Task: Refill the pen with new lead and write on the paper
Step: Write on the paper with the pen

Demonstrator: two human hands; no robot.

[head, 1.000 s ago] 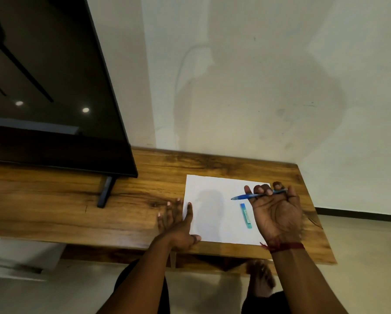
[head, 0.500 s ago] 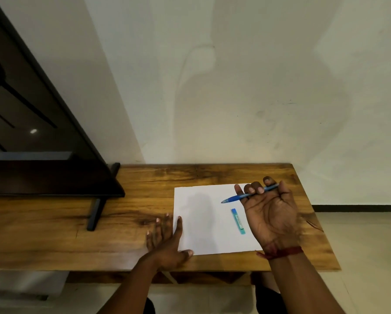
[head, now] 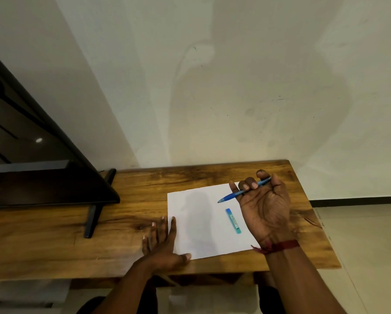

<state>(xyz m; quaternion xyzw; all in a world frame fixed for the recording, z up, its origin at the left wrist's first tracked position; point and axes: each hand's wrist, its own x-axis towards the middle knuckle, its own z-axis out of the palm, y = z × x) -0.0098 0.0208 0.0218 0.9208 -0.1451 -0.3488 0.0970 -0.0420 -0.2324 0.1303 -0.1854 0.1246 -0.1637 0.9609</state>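
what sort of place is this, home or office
Most likely a room at home, perhaps a living room: a flat-screen television stands on a wooden table pushed against a bare wall.

Dark television [head: 31, 173] on wooden table [head: 54, 241], pale wall [head: 235, 87] behind

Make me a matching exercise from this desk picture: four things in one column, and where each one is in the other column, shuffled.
Things:
1. pen
2. lead case
3. left hand
4. television

Places:
A. flat on the table, along the left edge of the paper
B. standing at the table's left end
C. lying on the paper
D. held in the curled fingers of the right hand, palm up

Pairs: 1-D, 2-C, 3-A, 4-B.
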